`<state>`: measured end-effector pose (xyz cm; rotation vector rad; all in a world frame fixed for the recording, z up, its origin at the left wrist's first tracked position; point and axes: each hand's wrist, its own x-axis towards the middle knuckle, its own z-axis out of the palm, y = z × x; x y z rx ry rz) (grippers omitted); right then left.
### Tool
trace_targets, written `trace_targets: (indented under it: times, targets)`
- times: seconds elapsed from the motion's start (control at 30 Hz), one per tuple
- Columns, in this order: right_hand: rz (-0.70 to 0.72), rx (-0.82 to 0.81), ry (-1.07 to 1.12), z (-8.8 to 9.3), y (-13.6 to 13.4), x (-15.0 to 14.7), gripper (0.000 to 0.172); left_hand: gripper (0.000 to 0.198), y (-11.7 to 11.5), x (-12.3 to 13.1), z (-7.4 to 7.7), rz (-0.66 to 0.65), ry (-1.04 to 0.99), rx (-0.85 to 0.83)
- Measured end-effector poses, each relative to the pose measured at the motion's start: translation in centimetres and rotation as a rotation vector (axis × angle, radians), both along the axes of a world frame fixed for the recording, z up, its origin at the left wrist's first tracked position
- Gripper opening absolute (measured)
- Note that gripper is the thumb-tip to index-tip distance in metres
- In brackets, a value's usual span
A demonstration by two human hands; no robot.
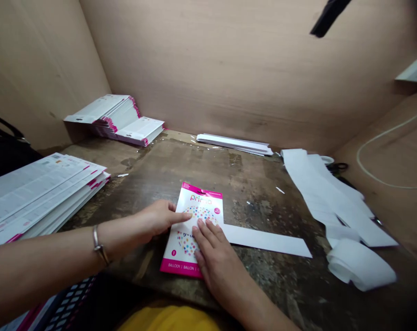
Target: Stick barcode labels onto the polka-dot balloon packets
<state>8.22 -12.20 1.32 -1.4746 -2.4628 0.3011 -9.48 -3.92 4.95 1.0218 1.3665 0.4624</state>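
A white and pink balloon packet with a dotted round print lies on the worn dark table, its front facing up. My left hand grips its left edge, thumb on top and the other fingers hidden beneath. Flat across the packet's lower right part rests my right hand, fingers stretched out and partly covering the print. A white paper strip reaches out to the right from under the packet; its other end is hidden.
Printed packets lie stacked at the left, more packets at the back left. White strips sit along the back wall. Right: long white paper, a curled roll and black-handled scissors. A crate stands lower left.
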Motion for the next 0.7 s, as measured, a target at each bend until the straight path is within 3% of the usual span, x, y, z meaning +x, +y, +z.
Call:
trace_targets:
  times: [0.1,0.2,0.3,0.37,0.47,0.53,0.7]
  targets:
    - [0.004,-0.006,0.060,-0.1,-0.3,0.2,0.046,0.038,-0.4,1.5,-0.6,0.033,0.003,0.052]
    - [-0.031,0.028,0.171,-0.2,-0.2,1.2,0.046,0.041,-1.6,2.3,-1.1,0.144,-0.200,0.040]
    - [-0.323,0.080,0.405,0.3,0.7,2.6,0.056,0.050,-3.1,2.5,-1.5,0.195,-0.491,0.003]
    - [-0.474,-0.024,0.597,1.1,1.4,3.3,0.053,0.055,-3.8,2.5,-1.6,0.179,-0.593,0.035]
    - [-0.459,-0.214,0.777,2.5,1.9,3.5,0.036,0.057,-4.4,2.5,-1.6,0.136,-0.682,0.050]
    - [-0.434,-0.228,0.783,3.3,1.9,3.5,0.031,0.055,-4.5,2.4,-1.6,0.101,-0.691,0.033]
    - [-0.332,-0.218,0.490,3.8,2.7,6.2,0.036,0.051,-4.5,1.0,-0.8,0.094,-0.604,0.046]
